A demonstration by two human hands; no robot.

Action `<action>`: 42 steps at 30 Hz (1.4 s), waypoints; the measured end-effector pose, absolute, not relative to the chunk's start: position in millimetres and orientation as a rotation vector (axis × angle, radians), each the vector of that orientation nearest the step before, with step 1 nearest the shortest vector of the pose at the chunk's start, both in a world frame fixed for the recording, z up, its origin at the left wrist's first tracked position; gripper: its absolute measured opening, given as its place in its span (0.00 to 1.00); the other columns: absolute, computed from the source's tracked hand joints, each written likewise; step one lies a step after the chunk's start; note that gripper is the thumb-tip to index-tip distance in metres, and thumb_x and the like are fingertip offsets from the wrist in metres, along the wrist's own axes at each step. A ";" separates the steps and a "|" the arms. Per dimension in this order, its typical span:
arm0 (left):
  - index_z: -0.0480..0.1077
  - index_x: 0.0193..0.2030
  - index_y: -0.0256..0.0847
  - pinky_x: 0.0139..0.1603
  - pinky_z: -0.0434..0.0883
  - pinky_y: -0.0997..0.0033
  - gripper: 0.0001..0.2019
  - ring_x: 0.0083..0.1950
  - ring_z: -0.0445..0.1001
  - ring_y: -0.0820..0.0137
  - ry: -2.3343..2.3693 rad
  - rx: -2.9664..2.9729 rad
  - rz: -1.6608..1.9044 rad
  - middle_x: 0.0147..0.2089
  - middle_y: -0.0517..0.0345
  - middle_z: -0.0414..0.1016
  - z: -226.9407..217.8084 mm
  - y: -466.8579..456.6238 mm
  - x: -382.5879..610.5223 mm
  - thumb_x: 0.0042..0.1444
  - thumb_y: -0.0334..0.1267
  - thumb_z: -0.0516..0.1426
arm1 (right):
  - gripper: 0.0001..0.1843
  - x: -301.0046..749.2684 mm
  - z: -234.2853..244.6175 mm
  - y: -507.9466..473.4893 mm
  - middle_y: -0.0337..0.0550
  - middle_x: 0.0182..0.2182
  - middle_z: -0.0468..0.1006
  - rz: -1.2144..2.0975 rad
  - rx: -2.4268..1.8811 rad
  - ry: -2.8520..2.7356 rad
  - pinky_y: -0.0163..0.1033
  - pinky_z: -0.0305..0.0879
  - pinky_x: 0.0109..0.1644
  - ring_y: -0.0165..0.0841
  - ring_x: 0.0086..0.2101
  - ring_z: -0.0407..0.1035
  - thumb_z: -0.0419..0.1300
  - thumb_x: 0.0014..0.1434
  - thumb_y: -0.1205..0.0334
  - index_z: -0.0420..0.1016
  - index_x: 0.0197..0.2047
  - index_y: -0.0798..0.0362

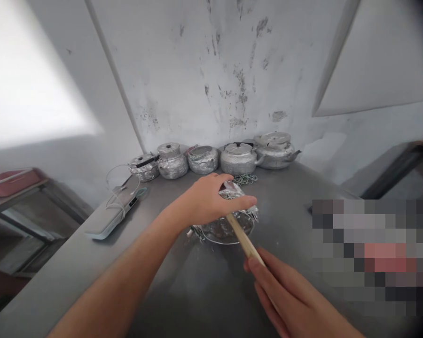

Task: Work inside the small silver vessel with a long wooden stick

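My right hand [284, 286] is closed around a pale wooden stick [245, 239]; the thumb lies along it and the fingers curl under it. The stick goes from this grip forward and a little to the left, until below my left thumb, in front of the opening of a shiny metal pot [229, 243]. Whether its far tip touches the metal I cannot tell, because my left hand [206, 199] hides this place.

The pot is on the grey table [183, 300], ahead of my right hand and to its left, well apart from these fingers. Its round rim is turned toward me. My left hand is laid over its upper part from the left side: the thumb points to the right, the forefinger reaches farther away, and these two are spread apart with crumpled, shiny metal showing between them. The other fingers are mostly hidden, so I cannot tell if this hand is clamped on the pot or only rests there.

Just behind the pot lies a green and white cord [245, 180]. Farther back, five metal kettles [238, 162] stand in a row near the stained wall [183, 70]. On the left part of the table is a grey case [107, 223], with a thin white cable [118, 205] over it.
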State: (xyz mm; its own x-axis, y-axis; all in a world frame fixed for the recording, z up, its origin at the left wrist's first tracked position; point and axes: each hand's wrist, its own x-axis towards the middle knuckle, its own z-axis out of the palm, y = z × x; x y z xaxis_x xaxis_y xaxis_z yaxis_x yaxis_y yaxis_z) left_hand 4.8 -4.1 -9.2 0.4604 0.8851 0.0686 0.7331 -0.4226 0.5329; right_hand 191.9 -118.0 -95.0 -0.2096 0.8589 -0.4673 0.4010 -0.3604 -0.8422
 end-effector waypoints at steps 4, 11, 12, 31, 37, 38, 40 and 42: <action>0.59 0.72 0.45 0.65 0.64 0.52 0.46 0.70 0.60 0.47 1.355 2.278 0.484 0.73 0.52 0.58 -9.7 -4.3 4.4 0.55 0.74 0.52 | 0.27 190.3 -90.0 -116.2 0.31 0.19 0.63 1.619 -1.638 -1.475 0.30 0.59 0.16 0.24 0.13 0.53 0.45 0.67 0.34 0.70 0.39 0.49; 0.60 0.71 0.46 0.65 0.63 0.54 0.44 0.70 0.60 0.47 1.356 2.283 0.484 0.73 0.53 0.58 -9.3 -5.4 3.9 0.56 0.72 0.52 | 0.24 189.5 -92.3 -117.2 0.30 0.19 0.62 1.612 -1.648 -1.465 0.29 0.59 0.16 0.25 0.14 0.53 0.48 0.67 0.37 0.70 0.41 0.49; 0.59 0.71 0.46 0.65 0.63 0.54 0.44 0.70 0.60 0.47 1.356 2.281 0.482 0.73 0.54 0.58 -9.0 -5.5 3.9 0.56 0.72 0.52 | 0.25 189.9 -93.5 -117.1 0.31 0.19 0.62 1.623 -1.652 -1.454 0.29 0.59 0.16 0.25 0.15 0.53 0.48 0.67 0.37 0.70 0.40 0.49; 0.60 0.71 0.44 0.65 0.63 0.54 0.45 0.70 0.60 0.48 1.354 2.283 0.497 0.72 0.51 0.59 -8.3 -6.2 5.5 0.55 0.73 0.52 | 0.26 189.6 -90.8 -118.5 0.30 0.19 0.61 1.608 -1.583 -1.461 0.28 0.57 0.15 0.24 0.15 0.52 0.44 0.68 0.37 0.67 0.35 0.49; 0.61 0.71 0.46 0.65 0.63 0.53 0.45 0.69 0.61 0.47 1.348 2.282 0.494 0.72 0.51 0.60 -9.2 -4.9 4.9 0.55 0.74 0.51 | 0.25 188.9 -88.9 -116.9 0.30 0.19 0.62 1.607 -1.621 -1.445 0.29 0.57 0.15 0.23 0.14 0.52 0.46 0.68 0.38 0.68 0.36 0.49; 0.61 0.71 0.46 0.65 0.63 0.53 0.45 0.70 0.60 0.47 1.345 2.282 0.493 0.72 0.52 0.60 -9.2 -4.7 4.7 0.55 0.74 0.52 | 0.25 189.0 -89.5 -116.9 0.30 0.19 0.63 1.604 -1.632 -1.440 0.29 0.57 0.15 0.24 0.14 0.53 0.46 0.67 0.37 0.69 0.36 0.49; 0.61 0.71 0.46 0.65 0.63 0.54 0.45 0.70 0.60 0.48 1.347 2.282 0.490 0.72 0.52 0.60 -9.0 -4.4 4.4 0.55 0.74 0.52 | 0.26 189.5 -91.1 -117.2 0.31 0.18 0.64 1.598 -1.654 -1.450 0.30 0.58 0.15 0.24 0.13 0.54 0.47 0.67 0.35 0.69 0.37 0.49; 0.60 0.71 0.45 0.65 0.63 0.54 0.45 0.69 0.61 0.48 1.348 2.282 0.488 0.72 0.51 0.60 -8.9 -4.4 4.1 0.55 0.73 0.52 | 0.26 189.8 -92.8 -117.3 0.31 0.19 0.64 1.593 -1.663 -1.450 0.30 0.58 0.15 0.25 0.14 0.55 0.47 0.66 0.35 0.70 0.38 0.49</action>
